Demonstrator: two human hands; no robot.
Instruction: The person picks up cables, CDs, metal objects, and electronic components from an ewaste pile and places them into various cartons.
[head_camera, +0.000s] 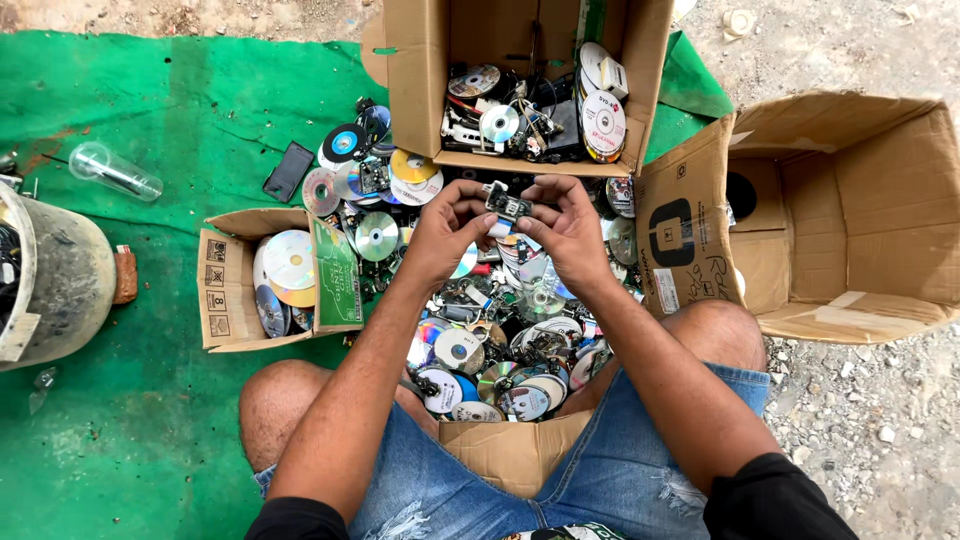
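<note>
1. Hands are meeting over the middle of the scene: left hand (445, 232) and right hand (565, 228) are both pinching one small dark mechanical part (508, 206), fingertips closing on it from either side. Part is being held up near eye line, clear of the clutter, apparently so it can be looked over or worked with both thumbs.

2. Person is sitting low on a green mat (150, 420), knees apart, with a heap of discs (500, 350) lying between the legs, right under the hands, so everything is sitting within easy reach.

3. Open cardboard box (520, 90) is standing just beyond the hands, holding discs mixed with dark drive parts and wires.

4. Small box (225, 290) on the person's left is holding mostly plain discs, stacked loosely; judging by contents, it is serving as a separate sorting bin.

5. Large box (850, 220) on the right is lying tipped on its side on the gravel (860, 440), mouth facing up toward the camera, nearly bare inside.

6. Clear plastic cup (115, 172) is lying on its side at the far left of the mat, well apart from the work; a grey drum-like container (60, 280) is sitting at the left edge.
</note>
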